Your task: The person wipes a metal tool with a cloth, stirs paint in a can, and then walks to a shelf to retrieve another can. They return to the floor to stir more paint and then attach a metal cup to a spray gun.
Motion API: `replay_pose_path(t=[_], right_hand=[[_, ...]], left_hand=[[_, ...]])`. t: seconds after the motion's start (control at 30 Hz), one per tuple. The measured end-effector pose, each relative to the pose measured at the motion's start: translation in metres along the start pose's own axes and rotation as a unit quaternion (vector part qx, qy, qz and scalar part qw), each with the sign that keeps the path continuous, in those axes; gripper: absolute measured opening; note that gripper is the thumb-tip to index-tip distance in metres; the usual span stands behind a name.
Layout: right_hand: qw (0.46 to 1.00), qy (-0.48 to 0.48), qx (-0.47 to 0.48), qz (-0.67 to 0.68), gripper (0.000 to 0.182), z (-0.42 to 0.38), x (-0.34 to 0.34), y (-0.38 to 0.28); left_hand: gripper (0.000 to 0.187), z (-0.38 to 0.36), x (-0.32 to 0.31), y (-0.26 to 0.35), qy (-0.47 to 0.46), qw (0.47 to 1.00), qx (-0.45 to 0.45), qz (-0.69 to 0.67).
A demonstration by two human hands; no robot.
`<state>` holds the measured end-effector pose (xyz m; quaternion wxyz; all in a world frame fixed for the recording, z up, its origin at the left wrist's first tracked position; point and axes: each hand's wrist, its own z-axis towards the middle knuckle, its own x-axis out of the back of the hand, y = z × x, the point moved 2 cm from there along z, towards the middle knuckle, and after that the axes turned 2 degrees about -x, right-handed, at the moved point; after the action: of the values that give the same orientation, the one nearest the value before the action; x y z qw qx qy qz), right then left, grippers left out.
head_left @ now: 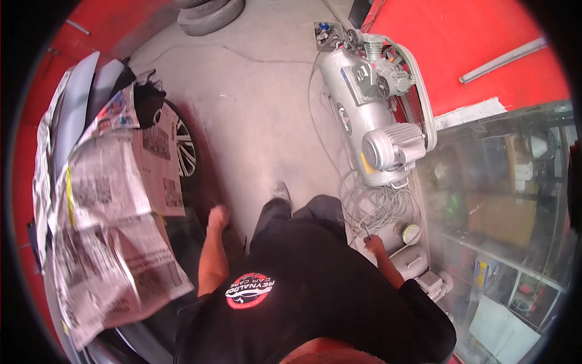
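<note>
My left hand point(218, 216) hangs beside a car covered with newspaper. Its fingers look curled in, and I see nothing sticking out of them; the hand is slightly blurred. My right hand point(375, 245) is closed around a thin dark stick-like thing point(366, 233), too small to name exactly. Below that hand on the floor lies a coil of hose point(379, 209). Close to it stands an open can point(411, 233) with a pale yellowish top. Newspaper sheets point(103, 176) drape over the car's side, with a spoked wheel point(186, 148) showing at their edge.
A silver air compressor point(348, 91) with a motor point(394, 147) stands ahead on the right. Stacked tires point(209, 18) are at the far end. A cable point(260, 60) crosses the concrete floor point(254, 115). Along the right is a glass panel point(485, 200) below a red wall point(461, 48).
</note>
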<state>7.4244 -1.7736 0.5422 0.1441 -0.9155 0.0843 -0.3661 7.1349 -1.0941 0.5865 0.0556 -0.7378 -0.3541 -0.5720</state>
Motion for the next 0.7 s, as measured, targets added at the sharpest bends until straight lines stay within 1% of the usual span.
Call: replay_pose_path(t=[0.03, 0.07, 0.1, 0.13, 0.17, 0.23, 0.27, 0.3, 0.37, 0.43, 0.47, 0.5, 0.53, 0.57, 0.6, 0.63, 0.67, 0.7], right_hand=[[1.000, -0.015, -0.013, -0.015, 0.020, -0.013, 0.004, -0.034], [0.998, -0.049, -0.035, 0.037, 0.025, -0.014, 0.007, -0.061], [0.991, -0.083, -0.059, 0.088, 0.033, -0.015, 0.010, -0.085], [0.990, -0.092, -0.054, 0.089, 0.031, -0.017, 0.025, -0.119], [0.987, -0.067, -0.065, 0.129, 0.029, -0.008, 0.028, -0.139], [0.975, -0.022, -0.086, 0.204, 0.027, 0.020, 0.030, -0.166], [0.983, -0.025, -0.054, 0.172, 0.026, 0.032, 0.047, -0.189], [0.976, -0.015, -0.080, 0.203, 0.025, 0.047, 0.053, -0.205], [0.955, 0.002, -0.126, 0.269, 0.025, 0.088, 0.058, -0.232], [0.947, -0.013, -0.154, 0.281, 0.024, 0.130, 0.064, -0.253], [0.941, -0.029, -0.151, 0.300, 0.024, 0.151, 0.064, -0.257], [0.974, -0.036, -0.051, 0.219, 0.023, 0.182, 0.036, -0.233], [0.989, -0.024, 0.049, 0.136, 0.023, 0.211, 0.010, -0.210], [0.987, 0.042, 0.056, 0.143, 0.022, 0.218, 0.057, -0.248], [0.965, 0.040, -0.035, 0.257, 0.023, 0.214, 0.101, -0.287], [0.921, 0.038, -0.123, 0.368, 0.024, 0.208, 0.139, -0.326], [0.879, 0.010, -0.179, 0.442, 0.026, 0.214, 0.154, -0.336], [0.871, 0.024, -0.198, 0.449, 0.026, 0.216, 0.169, -0.346]], left_hand=[[0.026, 0.058, 0.040, 0.001, 0.080, 0.996, -0.027, -0.014], [0.030, 0.113, 0.087, 0.013, 0.110, 0.992, -0.017, -0.062], [0.031, 0.156, 0.149, 0.050, 0.124, 0.985, -0.017, -0.115], [0.032, 0.199, 0.185, 0.072, 0.141, 0.980, -0.014, -0.143], [0.033, 0.237, 0.213, 0.093, 0.155, 0.973, -0.010, -0.172], [0.033, 0.299, 0.256, 0.140, 0.104, 0.978, 0.027, -0.180], [0.031, 0.334, 0.247, 0.143, 0.113, 0.973, 0.010, -0.200], [0.030, 0.365, 0.231, 0.147, 0.080, 0.959, 0.010, -0.273], [0.029, 0.427, 0.195, 0.157, 0.016, 0.913, 0.013, -0.408], [0.028, 0.464, 0.165, 0.178, -0.034, 0.920, -0.013, -0.390], [0.029, 0.472, 0.169, 0.202, -0.080, 0.929, -0.016, -0.361], [0.029, 0.476, 0.178, 0.223, -0.134, 0.934, -0.019, -0.330], [0.029, 0.488, 0.189, 0.238, -0.151, 0.942, -0.037, -0.296], [0.030, 0.505, 0.193, 0.259, -0.161, 0.946, -0.058, -0.274], [0.030, 0.528, 0.199, 0.282, -0.165, 0.949, -0.083, -0.255], [0.033, 0.548, 0.208, 0.299, -0.148, 0.950, -0.089, -0.260], [0.034, 0.573, 0.215, 0.318, -0.121, 0.949, -0.113, -0.270], [0.036, 0.599, 0.224, 0.338, -0.094, 0.946, -0.138, -0.278]])
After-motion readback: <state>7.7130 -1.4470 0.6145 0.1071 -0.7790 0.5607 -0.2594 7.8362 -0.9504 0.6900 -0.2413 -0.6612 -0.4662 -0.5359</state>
